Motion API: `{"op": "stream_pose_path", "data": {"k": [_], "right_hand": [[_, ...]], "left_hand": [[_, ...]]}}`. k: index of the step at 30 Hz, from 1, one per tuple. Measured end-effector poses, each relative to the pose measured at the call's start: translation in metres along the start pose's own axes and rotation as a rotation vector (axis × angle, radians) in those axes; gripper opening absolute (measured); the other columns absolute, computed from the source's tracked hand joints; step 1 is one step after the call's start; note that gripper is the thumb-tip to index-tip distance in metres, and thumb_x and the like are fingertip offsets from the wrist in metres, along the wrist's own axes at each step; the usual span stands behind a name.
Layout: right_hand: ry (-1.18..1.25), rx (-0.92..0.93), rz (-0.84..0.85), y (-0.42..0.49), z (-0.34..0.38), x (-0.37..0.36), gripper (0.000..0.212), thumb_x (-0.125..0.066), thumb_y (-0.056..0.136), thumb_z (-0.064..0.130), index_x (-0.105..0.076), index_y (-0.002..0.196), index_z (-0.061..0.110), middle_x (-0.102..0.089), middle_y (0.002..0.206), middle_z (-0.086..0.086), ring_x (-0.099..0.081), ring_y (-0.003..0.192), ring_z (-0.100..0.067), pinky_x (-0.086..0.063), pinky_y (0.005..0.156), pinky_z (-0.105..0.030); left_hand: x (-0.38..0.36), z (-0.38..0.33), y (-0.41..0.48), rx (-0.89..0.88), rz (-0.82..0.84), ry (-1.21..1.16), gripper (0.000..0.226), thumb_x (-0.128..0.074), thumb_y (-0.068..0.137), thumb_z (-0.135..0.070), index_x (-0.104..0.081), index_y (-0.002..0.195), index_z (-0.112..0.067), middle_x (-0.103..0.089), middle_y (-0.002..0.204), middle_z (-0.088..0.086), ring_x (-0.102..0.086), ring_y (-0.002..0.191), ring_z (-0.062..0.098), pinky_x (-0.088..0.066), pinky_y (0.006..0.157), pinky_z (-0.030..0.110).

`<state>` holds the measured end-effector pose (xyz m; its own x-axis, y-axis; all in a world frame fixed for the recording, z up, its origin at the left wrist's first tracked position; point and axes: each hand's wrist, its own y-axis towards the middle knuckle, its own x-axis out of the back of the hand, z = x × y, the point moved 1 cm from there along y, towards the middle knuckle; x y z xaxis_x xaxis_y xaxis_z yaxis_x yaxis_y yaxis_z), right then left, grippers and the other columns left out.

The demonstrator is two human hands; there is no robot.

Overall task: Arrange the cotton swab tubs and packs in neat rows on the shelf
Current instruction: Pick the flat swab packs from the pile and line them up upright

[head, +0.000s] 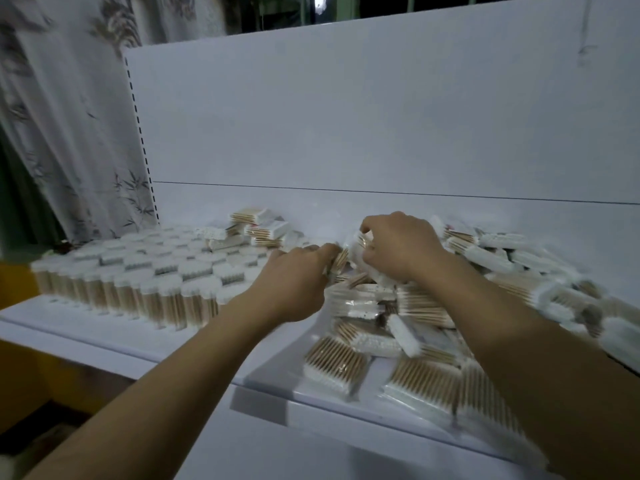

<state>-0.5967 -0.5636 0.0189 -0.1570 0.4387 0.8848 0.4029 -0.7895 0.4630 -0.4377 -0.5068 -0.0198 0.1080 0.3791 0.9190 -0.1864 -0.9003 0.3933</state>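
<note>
Head view: left hand (294,275) pinches one pack (338,260), right hand (398,249) grips a second pack (358,244); tubs (138,275) stand beyond counting.

cotton swab tubs (138,271): upright, white tips up, wooden sticks, tight rows, left-centre of frame on white shelf (76,323). cotton swab packs (398,323): flat, clear, loose overlapping heap from centre to lower right; a few stacked behind tubs, centre.

Shop: slotted white shelf (104,327), bulk swab packs (429,379).
</note>
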Motion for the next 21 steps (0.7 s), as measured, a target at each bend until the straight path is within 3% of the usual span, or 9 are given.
{"op": "stream_pose_path", "data": {"k": [6, 14, 17, 19, 21], "right_hand": [[0.464, -0.135, -0.071, 0.002, -0.017, 0.014, 0.034, -0.061, 0.085, 0.02, -0.061, 0.118, 0.026, -0.071, 0.088, 0.008, -0.065, 0.092, -0.016, -0.052, 0.079, -0.035], [0.584, -0.193, -0.405, 0.008, -0.047, 0.048, 0.024, -0.068, 0.084, 0.022, -0.068, 0.107, 0.026, -0.064, 0.077, 0.014, -0.065, 0.086, -0.014, -0.054, 0.08, -0.034], [0.565, -0.181, -0.52, 0.018, -0.059, 0.057, 0.019, -0.066, 0.084, 0.021, -0.067, 0.103, 0.026, -0.066, 0.082, 0.01, -0.066, 0.086, -0.017, -0.056, 0.081, -0.039], [0.514, -0.185, -0.502, 0.024, -0.068, 0.053, 0.016, -0.066, 0.087, 0.024, -0.068, 0.102, 0.026, -0.068, 0.09, 0.008, -0.066, 0.09, -0.018, -0.054, 0.081, -0.036], [0.38, -0.208, -0.287, 0.026, -0.078, 0.039, 0.017, -0.066, 0.088, 0.028, -0.071, 0.105, 0.028, -0.069, 0.105, 0.005, -0.064, 0.097, -0.018, -0.049, 0.083, -0.029]], "left_hand": [[0.009, -0.007, 0.014, -0.051, 0.016, 0.017, 0.029, -0.049, 0.097, -0.031, -0.057, 0.125, -0.033, -0.06, 0.123, -0.004, -0.055, 0.113, 0.022, -0.044, 0.095, 0.042], [0.015, -0.017, 0.035, -0.058, 0.017, -0.029, 0.033, -0.052, 0.094, -0.04, -0.057, 0.126, -0.031, -0.062, 0.125, -0.007, -0.056, 0.115, 0.019, -0.045, 0.096, 0.041], [0.018, -0.022, 0.043, -0.058, 0.011, -0.092, 0.033, -0.053, 0.095, -0.039, -0.058, 0.127, -0.03, -0.061, 0.126, -0.008, -0.055, 0.116, 0.017, -0.046, 0.096, 0.04], [0.019, -0.025, 0.049, -0.046, -0.003, -0.141, 0.032, -0.053, 0.095, -0.037, -0.058, 0.126, -0.03, -0.06, 0.125, -0.008, -0.055, 0.115, 0.016, -0.045, 0.097, 0.04], [0.017, -0.026, 0.051, -0.033, 0.001, -0.147, 0.031, -0.052, 0.096, -0.034, -0.057, 0.127, -0.03, -0.06, 0.126, -0.009, -0.054, 0.115, 0.016, -0.044, 0.098, 0.039]]}}
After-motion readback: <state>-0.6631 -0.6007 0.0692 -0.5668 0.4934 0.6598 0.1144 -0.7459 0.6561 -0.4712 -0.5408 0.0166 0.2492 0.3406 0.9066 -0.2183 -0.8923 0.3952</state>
